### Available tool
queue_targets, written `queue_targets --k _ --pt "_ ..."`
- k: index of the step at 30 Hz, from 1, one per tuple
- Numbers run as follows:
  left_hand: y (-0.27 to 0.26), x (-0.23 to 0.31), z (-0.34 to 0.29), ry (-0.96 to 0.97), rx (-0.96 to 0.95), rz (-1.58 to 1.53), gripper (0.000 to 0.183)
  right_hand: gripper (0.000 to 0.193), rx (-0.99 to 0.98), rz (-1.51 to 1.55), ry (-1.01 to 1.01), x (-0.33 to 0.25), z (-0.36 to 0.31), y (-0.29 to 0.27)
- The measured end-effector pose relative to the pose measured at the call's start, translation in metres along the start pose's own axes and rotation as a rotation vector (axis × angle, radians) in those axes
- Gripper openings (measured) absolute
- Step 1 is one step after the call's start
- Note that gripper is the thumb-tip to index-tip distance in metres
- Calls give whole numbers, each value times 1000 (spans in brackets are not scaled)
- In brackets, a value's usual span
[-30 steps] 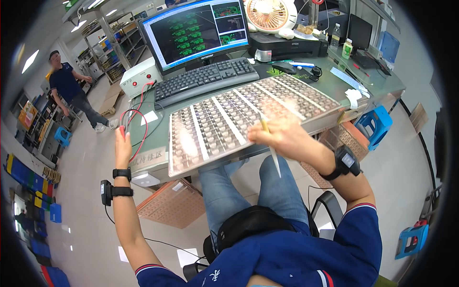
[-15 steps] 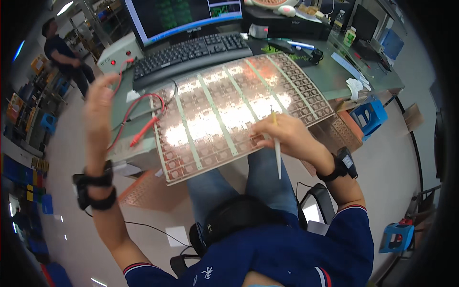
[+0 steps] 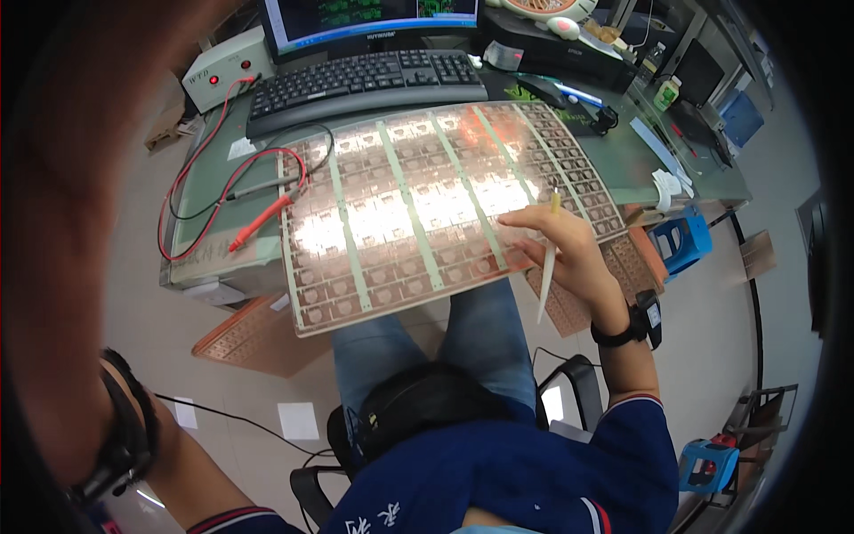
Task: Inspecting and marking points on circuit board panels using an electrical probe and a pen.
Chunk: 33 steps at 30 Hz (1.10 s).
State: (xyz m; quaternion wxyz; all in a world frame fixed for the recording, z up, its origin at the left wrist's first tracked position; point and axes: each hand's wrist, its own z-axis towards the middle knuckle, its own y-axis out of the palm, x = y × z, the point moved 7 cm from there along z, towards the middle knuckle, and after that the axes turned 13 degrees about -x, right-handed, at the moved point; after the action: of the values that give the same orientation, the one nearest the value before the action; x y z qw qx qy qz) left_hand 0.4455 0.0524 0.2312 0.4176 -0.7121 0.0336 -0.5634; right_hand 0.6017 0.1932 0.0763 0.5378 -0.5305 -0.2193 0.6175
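Note:
A large copper-coloured circuit board panel (image 3: 422,254) with pale green strips lies on the bench, its near edge jutting out over my knees. Light glares off its middle. My right hand (image 3: 574,254) hovers at the panel's right part, holding a slim white pen-like tool (image 3: 546,283) with a yellow collar and thin tip pointing away from me. My left hand (image 3: 67,169) is raised very close at the left edge, large and blurred, its fingers out of sight. A red test probe (image 3: 261,222) and a black probe (image 3: 262,188) lie at the panel's left edge.
Behind the panel are a black keyboard (image 3: 365,89), a monitor (image 3: 374,37) and a white box (image 3: 229,78) with red lights. A black printer (image 3: 569,58) and a bottle (image 3: 666,93) stand at the back right. More copper panels (image 3: 258,343) lean below the bench.
My left hand has come up and left, close to the view. My right hand, with the white tool, has shifted slightly right. The view has shifted too; the person at far left is out of sight.

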Motion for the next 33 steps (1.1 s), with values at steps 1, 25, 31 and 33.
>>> queue_targets --k 1,25,31,33 --pt "5 8 -2 -39 15 31 49 30 14 26 -41 -5 7 1" --pt "-22 25 -52 -46 216 -110 51 25 -23 -8 36 -7 6 -14" --pt "-29 30 -68 -8 274 -167 51 24 23 15 19 -3 7 -17" --pt "-28 33 -74 -16 293 -171 51 23 48 37 1 -5 7 -19"
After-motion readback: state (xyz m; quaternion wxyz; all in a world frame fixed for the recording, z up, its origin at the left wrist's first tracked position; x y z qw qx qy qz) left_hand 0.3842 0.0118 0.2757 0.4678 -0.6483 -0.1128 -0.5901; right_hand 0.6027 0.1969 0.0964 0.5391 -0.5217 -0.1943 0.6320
